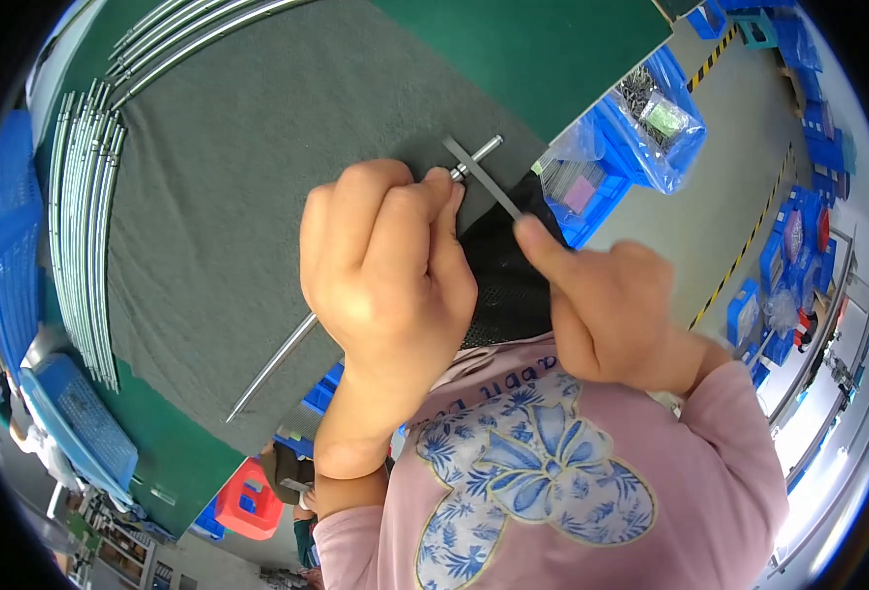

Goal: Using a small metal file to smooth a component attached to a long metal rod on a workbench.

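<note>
My left hand [385,261] is closed round a slim shiny metal rod [273,367], which slants from lower left to upper right above the grey cloth. Its stepped, grooved tip sticks out past my thumb and forefinger. In my right hand [616,310] is a thin flat grey file [491,184], gripped with the thumb laid along it. The file crosses the rod near that tip and appears to touch it. My right fingers hide the file's rear end, and the middle of the rod is covered by my left hand.
Grey cloth [228,197] covers much of the green table [543,49]. Several metal rods [86,246] lie along its left side, with more rods [199,34] at the far left. Blue bins [602,202] of parts stand beyond the right edge. A blue basket [81,428] and red stool [250,500] are lower left.
</note>
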Available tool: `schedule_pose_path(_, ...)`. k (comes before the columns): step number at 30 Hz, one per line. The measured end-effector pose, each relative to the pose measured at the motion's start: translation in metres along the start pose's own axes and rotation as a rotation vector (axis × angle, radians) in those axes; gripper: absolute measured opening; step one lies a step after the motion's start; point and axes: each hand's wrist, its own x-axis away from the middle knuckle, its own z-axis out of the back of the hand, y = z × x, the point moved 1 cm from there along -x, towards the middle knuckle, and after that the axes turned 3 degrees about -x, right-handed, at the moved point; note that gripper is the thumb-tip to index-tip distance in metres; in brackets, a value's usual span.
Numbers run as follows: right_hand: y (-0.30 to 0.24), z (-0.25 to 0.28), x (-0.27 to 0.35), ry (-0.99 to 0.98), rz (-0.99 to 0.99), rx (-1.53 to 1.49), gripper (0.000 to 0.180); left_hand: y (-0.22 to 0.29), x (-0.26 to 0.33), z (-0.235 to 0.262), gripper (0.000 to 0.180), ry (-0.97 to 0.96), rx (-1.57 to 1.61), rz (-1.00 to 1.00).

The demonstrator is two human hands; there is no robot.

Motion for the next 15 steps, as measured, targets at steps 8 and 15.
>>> schedule_pose_path(8, 0.015, -0.045, 0.005, 0.297, 0.069, 0.026, 0.050, -0.001, -0.002, 0.002, 0.016, -0.039, -0.002, 0.002)
schedule_pose_path(15, 0.020, -0.052, -0.010, 0.360, 0.102, -0.011, 0.050, 0.000, -0.002, 0.002, 0.017, -0.059, 0.011, 0.023)
